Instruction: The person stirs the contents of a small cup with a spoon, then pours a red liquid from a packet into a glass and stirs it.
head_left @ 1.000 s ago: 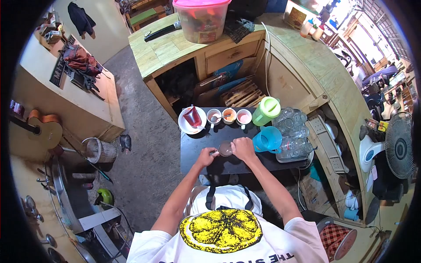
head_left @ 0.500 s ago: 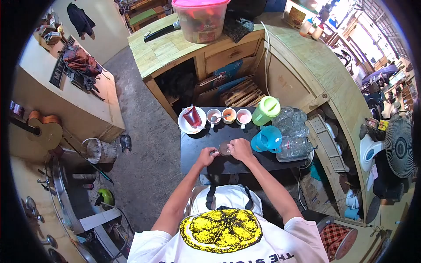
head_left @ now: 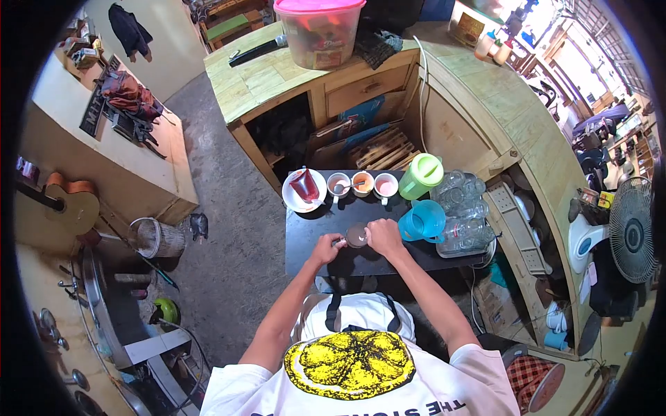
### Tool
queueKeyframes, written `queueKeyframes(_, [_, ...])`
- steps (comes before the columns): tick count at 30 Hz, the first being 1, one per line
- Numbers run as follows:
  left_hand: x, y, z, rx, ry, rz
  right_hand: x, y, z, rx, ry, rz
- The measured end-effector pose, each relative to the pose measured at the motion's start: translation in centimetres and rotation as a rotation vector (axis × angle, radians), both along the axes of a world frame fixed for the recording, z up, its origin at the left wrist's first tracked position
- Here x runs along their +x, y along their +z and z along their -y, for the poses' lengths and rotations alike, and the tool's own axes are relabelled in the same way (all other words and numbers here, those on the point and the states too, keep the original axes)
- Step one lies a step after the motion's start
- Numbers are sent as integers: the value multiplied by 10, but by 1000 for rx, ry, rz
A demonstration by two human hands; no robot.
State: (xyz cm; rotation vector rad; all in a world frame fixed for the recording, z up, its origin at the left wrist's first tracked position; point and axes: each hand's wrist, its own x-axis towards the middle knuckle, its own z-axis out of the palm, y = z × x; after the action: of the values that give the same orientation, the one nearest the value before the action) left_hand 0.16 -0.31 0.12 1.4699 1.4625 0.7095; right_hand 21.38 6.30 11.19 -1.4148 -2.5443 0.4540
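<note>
A small round cup [head_left: 356,236] with a brown top or contents sits low over the black table, between both my hands. My right hand [head_left: 383,238] is closed at its right rim. On the cup's left, my left hand [head_left: 326,249] is closed in a pinch around something small and pale, which I cannot make out. Beyond them stand several white mugs, among them a left mug [head_left: 338,185], a middle mug [head_left: 362,183] with an orange filling and a spoon, and a right mug [head_left: 386,185]. A white bowl [head_left: 320,202] holds a dark red packet [head_left: 304,186].
Right of my hands stand a blue pitcher [head_left: 424,220] and a green lidded pitcher [head_left: 422,175]. Several clear glasses [head_left: 463,232] crowd a tray at the black table's [head_left: 305,239] right end. A wooden counter [head_left: 270,76] curves behind, carrying a pink-lidded tub [head_left: 319,35].
My right hand has shifted slightly to the right, and more of the cup's brown top shows. My left hand stays almost in place.
</note>
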Motion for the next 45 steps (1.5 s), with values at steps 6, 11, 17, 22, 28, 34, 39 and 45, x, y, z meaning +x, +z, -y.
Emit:
queueKeyframes(6, [0, -4, -2, -14, 1, 2, -2, 1, -1, -5, 26, -127])
queueKeyframes(11, [1, 6, -1, -35, 1, -35, 1, 1, -6, -55, 43, 48])
queueKeyframes(17, [-1, -5, 0, 26, 7, -4, -2, 6, -7, 36, 11, -73])
queueKeyframes(22, [1, 5, -1, 8, -7, -35, 3, 4, -10, -44, 110, -39])
queueKeyframes(28, [1, 7, 0, -29, 7, -44, 2, 4, -11, 37, 74, -12])
queueKeyframes(34, [-1, -10, -1, 14, 6, 13, -2, 4, -7, 16, 128, -77])
queueKeyframes(39, [0, 4, 0, -32, 9, -1, -3, 2, -6, 50, 109, 34])
queueKeyframes(45, [1, 5, 1, -26, 17, -7, -3, 2, -5, 21, 115, -36])
